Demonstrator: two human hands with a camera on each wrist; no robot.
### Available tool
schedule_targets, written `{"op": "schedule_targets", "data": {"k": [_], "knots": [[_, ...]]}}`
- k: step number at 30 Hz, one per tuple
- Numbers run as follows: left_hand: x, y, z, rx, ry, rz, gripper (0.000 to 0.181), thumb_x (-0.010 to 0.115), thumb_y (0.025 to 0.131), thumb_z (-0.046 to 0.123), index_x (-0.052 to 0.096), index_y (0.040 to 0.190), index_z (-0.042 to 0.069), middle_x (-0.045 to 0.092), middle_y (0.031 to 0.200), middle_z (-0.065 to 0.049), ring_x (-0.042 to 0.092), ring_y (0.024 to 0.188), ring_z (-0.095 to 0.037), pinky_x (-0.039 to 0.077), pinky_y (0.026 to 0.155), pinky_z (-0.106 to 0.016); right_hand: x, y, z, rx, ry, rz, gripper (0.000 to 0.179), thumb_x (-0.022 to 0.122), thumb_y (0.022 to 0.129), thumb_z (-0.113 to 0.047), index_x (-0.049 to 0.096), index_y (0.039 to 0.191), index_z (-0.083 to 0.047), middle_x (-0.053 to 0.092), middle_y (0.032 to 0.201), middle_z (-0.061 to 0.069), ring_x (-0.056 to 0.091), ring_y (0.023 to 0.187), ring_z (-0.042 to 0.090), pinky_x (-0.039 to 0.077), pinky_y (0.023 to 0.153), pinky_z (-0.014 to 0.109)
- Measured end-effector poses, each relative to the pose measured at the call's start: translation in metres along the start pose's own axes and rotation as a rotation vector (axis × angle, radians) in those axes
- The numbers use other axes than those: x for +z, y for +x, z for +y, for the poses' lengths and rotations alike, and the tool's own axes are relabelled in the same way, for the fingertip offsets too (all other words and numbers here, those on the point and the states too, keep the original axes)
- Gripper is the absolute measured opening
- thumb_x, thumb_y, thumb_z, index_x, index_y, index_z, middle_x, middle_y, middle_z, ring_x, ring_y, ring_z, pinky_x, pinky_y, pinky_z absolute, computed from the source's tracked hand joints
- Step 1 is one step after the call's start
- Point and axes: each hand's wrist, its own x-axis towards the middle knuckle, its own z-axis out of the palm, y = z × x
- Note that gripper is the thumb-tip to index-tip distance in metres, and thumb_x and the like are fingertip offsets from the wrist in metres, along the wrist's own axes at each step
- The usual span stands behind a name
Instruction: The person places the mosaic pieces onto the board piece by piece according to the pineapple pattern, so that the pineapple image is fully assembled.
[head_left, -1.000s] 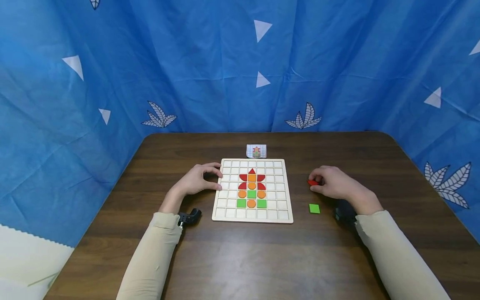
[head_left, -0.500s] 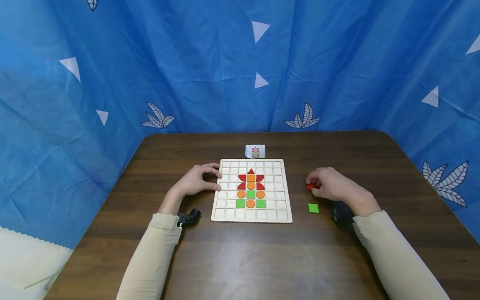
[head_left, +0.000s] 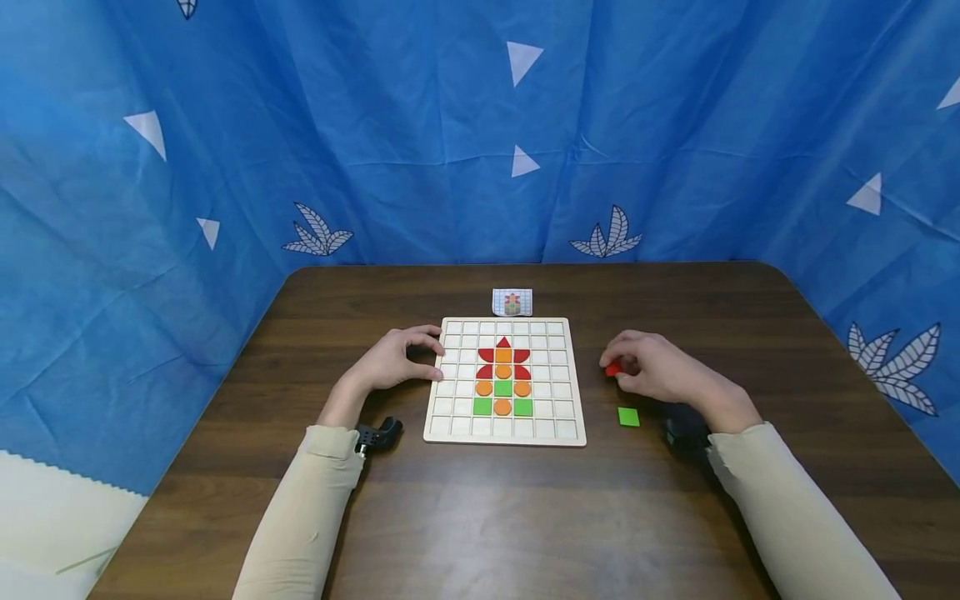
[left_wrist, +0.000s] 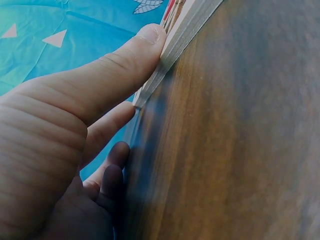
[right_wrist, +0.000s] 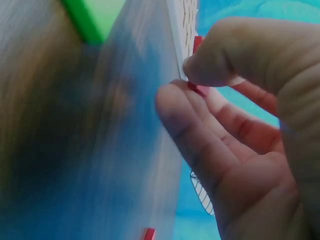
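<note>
My left hand (head_left: 397,358) rests at the left edge of the white grid board (head_left: 552,425). In the left wrist view its thumb (left_wrist: 132,55) touches the board's rim, and a fingertip lies against the edge farther along. To the right of the board, my right hand (head_left: 660,367) pinches a small red tile (head_left: 613,367) between thumb and fingers, just above the table; the fingers hide its full shape. On the board, red, orange and green tiles (head_left: 503,388) form a figure. A green square tile (head_left: 628,417) lies on the table near my right hand.
Behind the board stands a small pattern card (head_left: 512,302). Another red piece (right_wrist: 149,233) shows at the bottom of the right wrist view. The brown table (head_left: 480,517) ends at a blue curtain (head_left: 420,125) at the back and sides.
My right hand has moved slightly left, toward the board, with the red tile in its fingers. My left hand stays at the board's edge, and the tiles on the board are unchanged.
</note>
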Motion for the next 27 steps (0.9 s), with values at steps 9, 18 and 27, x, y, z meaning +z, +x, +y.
{"op": "schedule_targets", "data": {"k": [9, 18, 27], "knots": [[-0.001, -0.003, -0.003, -0.01, -0.007, -0.004, 0.033, 0.09, 0.08, 0.03, 0.075, 0.109, 0.022, 0.053, 0.154, -0.004, 0.042, 0.148, -0.029, 0.034, 0.123, -0.051, 0.006, 0.009, -0.017, -0.023, 0.112, -0.064, 0.032, 0.073, 0.093, -0.008, 0.072, 0.125, -0.014, 0.071, 0.114, 0.005, 0.061, 0.093, 0.019, 0.059, 0.082, 0.032], [0.0, -0.003, -0.003, 0.0, -0.005, -0.001, 0.032, 0.09, 0.08, 0.028, 0.075, 0.108, 0.021, 0.054, 0.153, -0.004, 0.043, 0.148, -0.029, 0.035, 0.122, -0.05, 0.009, 0.024, -0.056, -0.12, 0.14, -0.109, 0.034, 0.075, 0.092, -0.008, 0.073, 0.125, -0.014, 0.071, 0.117, 0.003, 0.06, 0.092, 0.018, 0.057, 0.076, 0.025], [0.0, 0.0, -0.002, 0.022, -0.018, 0.005, 0.033, 0.092, 0.079, 0.027, 0.075, 0.106, 0.021, 0.055, 0.152, -0.003, 0.044, 0.147, -0.027, 0.034, 0.122, -0.049, 0.019, 0.043, -0.091, -0.299, 0.152, -0.125, 0.03, 0.075, 0.091, -0.007, 0.076, 0.119, -0.015, 0.07, 0.112, -0.004, 0.061, 0.092, 0.014, 0.058, 0.082, 0.025]]}}
